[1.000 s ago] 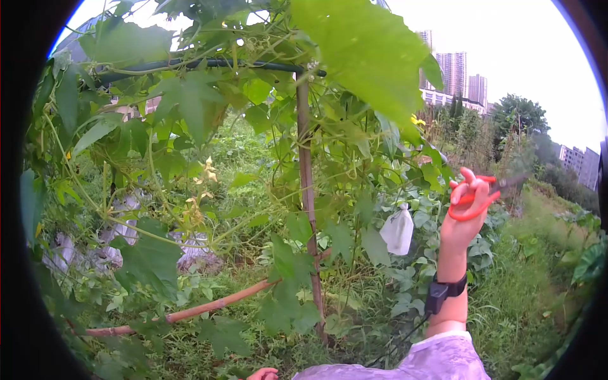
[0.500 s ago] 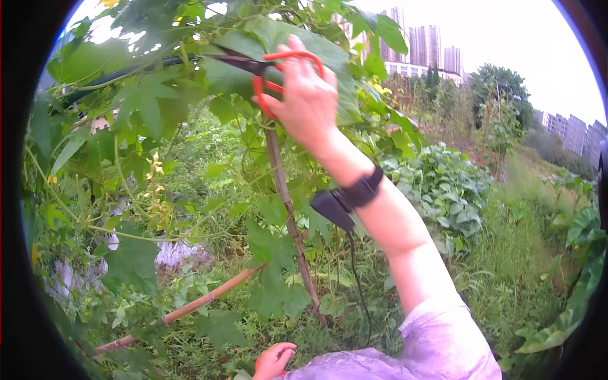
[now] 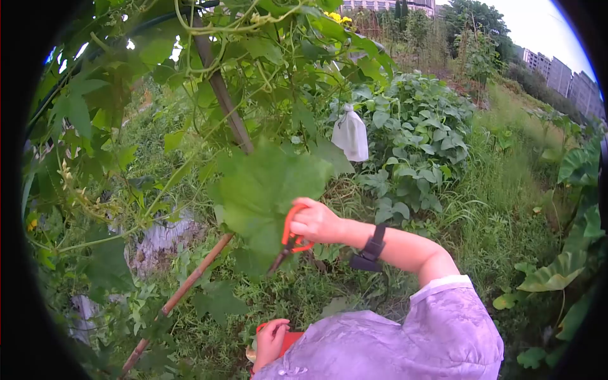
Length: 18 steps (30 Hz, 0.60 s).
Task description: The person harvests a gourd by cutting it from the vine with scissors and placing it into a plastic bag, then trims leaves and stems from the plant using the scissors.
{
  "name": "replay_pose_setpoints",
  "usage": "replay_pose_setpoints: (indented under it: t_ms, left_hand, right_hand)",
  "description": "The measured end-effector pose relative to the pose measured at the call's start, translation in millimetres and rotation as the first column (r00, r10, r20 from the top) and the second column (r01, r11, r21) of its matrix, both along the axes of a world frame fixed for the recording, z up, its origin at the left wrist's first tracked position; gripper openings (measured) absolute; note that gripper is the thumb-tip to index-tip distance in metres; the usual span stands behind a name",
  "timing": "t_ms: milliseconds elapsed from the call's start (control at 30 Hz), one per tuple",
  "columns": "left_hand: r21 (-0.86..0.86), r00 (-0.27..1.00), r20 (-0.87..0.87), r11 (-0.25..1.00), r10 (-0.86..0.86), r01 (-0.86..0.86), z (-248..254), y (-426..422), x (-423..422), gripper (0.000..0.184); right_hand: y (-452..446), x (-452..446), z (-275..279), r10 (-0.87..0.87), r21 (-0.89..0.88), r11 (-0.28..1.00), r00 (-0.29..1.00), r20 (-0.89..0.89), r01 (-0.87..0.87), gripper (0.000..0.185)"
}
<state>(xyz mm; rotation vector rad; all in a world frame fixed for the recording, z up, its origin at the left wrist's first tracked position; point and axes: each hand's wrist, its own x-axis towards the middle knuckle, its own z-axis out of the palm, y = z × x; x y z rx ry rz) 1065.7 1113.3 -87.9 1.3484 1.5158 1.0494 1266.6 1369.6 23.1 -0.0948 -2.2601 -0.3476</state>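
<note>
My right hand [image 3: 315, 221] is closed around the orange-red handles of a pair of scissors [image 3: 290, 237], whose dark blades point down and left. A broad green leaf [image 3: 259, 183] lies right beside these fingers; whether they also pinch it I cannot tell. At the bottom, my left hand [image 3: 271, 342] is curled at the edge of a red object [image 3: 292, 340], possibly a container, mostly hidden by the purple shirt [image 3: 386, 345]. A black strap with a small box [image 3: 370, 249] sits on my right wrist.
Vines [image 3: 253, 25] hang from above along a wooden stake [image 3: 221, 95]. A slanted pole [image 3: 183, 291] crosses the lower left. A white bag [image 3: 351, 135] hangs among leaves, near a leafy bush [image 3: 418, 139]. Grass [image 3: 500, 209] and large leaves [image 3: 557, 272] are at right.
My right hand has come down from the high vines with the scissors, whose blades have swung from pointing left to pointing down. The view has tilted lower, and the white bag now shows.
</note>
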Motion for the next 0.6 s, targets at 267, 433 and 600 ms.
replay_pose_setpoints:
  t_ms: [267, 433, 600]
  left_hand:
    - [-0.072, 0.99, -0.036, 0.989, -0.135, 0.132, -8, 13, 7, 0.016]
    - [-0.098, 0.977, 0.062, 0.973, -0.205, 0.211, -12, 24, 17, 0.016]
    - [-0.08, 0.966, 0.029, 0.963, -0.256, 0.257, -42, 31, 15, 0.017]
  right_hand:
    - [-52, 135, -225, -0.501, -0.585, 0.343, 0.67, 0.548, 0.735, 0.02]
    - [-63, 176, -216, -0.593, -0.608, -0.032, 0.474, 0.651, 0.794, 0.028]
    - [-48, 189, -186, -0.691, -0.852, -0.24, 0.534, 0.487, 0.466, 0.038]
